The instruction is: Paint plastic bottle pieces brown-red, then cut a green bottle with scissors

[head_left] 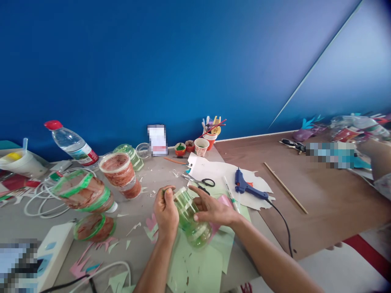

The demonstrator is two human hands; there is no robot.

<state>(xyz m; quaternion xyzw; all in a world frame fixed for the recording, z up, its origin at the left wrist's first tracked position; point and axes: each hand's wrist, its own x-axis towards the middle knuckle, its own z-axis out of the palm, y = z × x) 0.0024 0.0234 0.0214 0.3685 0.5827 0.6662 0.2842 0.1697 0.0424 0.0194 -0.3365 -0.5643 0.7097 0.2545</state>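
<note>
A clear plastic bottle (199, 235) tinted green, with pale strips around it, lies tilted between my two hands above sheets of light green paper (195, 264). My left hand (166, 211) is closed against the bottle's upper left side, thumb up; its fingertips are partly hidden. Over the bottle's right side reaches my right hand (214, 209), fingers spread and index stretched out, with the thumb touching the plastic. Pink paper (224, 201) shows under the right hand. Just beyond my hands lie black-handled scissors (208, 182).
A blue glue gun (244, 185) rests on white paper (203, 167), its cord trailing right. On the left stand a brown-painted cup (117, 167), a water bottle (75, 142) and a power strip (56, 252). A wooden stick (285, 187) lies right. Another person's arm (377, 156) enters at far right.
</note>
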